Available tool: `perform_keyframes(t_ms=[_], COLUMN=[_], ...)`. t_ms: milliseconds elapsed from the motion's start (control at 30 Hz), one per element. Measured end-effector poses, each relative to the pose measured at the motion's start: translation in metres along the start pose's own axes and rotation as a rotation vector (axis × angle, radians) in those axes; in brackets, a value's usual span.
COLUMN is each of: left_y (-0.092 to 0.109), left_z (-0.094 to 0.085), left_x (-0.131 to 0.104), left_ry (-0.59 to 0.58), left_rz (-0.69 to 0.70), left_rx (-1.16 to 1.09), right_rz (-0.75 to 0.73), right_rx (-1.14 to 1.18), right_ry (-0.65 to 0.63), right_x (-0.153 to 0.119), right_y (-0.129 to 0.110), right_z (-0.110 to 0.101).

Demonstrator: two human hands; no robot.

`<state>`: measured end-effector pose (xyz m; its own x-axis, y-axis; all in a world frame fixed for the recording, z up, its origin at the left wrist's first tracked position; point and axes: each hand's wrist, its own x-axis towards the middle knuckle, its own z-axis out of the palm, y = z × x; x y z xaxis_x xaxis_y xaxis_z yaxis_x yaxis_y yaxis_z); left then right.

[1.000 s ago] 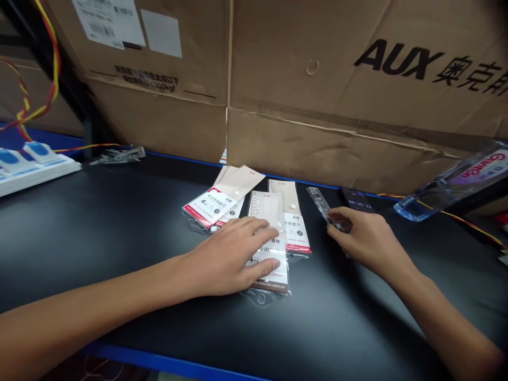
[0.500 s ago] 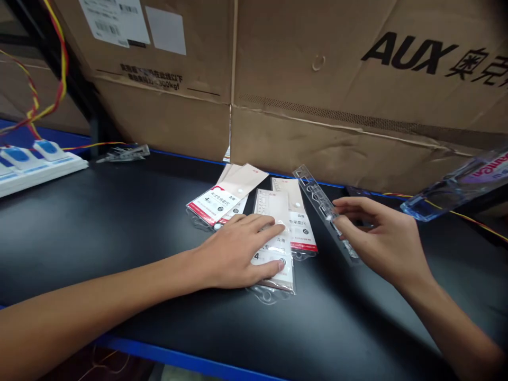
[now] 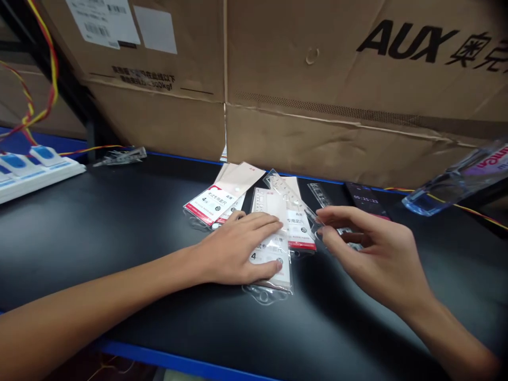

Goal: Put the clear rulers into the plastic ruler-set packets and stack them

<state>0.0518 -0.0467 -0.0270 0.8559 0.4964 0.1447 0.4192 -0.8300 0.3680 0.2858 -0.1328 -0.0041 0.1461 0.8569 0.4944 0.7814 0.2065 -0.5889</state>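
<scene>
My left hand (image 3: 242,248) lies flat with fingers spread over a clear plastic packet (image 3: 272,283) with a printed card inside. The thumb and index finger of my right hand (image 3: 373,248) pinch the near end of a clear ruler (image 3: 286,190). This ruler slants over another packet (image 3: 302,238) with a white and red card. Beyond my right fingers a clear stencil ruler (image 3: 318,194) lies on the black table, partly hidden by the hand. More packets (image 3: 212,203) overlap to the left of my left fingers.
A phone (image 3: 363,198) showing a timer lies behind my right hand. A clear bottle (image 3: 432,198) is at the right. Large cardboard boxes (image 3: 159,116) stand along the back. At the left are a white power strip (image 3: 63,168) and small clear plastic pieces (image 3: 123,156).
My right hand has let go of the stencil ruler, which now lies on the table, and pinches a different clear ruler further left. My left hand stays on the packet.
</scene>
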Motion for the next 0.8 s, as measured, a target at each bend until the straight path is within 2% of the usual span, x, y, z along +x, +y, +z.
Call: perform_keyframes(t_ms=[300, 467, 633, 733, 800], left_y=[-0.001, -0.003, -0.005, -0.004, -0.004], left_z=[0.008, 0.011, 0.011, 0.009, 0.003], left_x=[0.007, 0.007, 0.005, 0.003, 0.002], left_ry=[0.078, 0.113, 0.098, 0.067, 0.12], left_rz=[0.062, 0.058, 0.032, 0.023, 0.038], left_rx=[0.023, 0.008, -0.018, -0.069, -0.142], right_rz=[-0.06, 0.031, 0.08, 0.197, 0.295], right_rx=[0.012, 0.036, 0.072, 0.194, 0.334], right_ry=[0.052, 0.034, -0.003, -0.031, -0.05], right_x=[-0.001, 0.003, 0.004, 0.006, 0.009], right_y=[-0.005, 0.001, 0.004, 0.005, 0.008], right_z=[-0.001, 0.0, 0.0, 0.001, 0.002])
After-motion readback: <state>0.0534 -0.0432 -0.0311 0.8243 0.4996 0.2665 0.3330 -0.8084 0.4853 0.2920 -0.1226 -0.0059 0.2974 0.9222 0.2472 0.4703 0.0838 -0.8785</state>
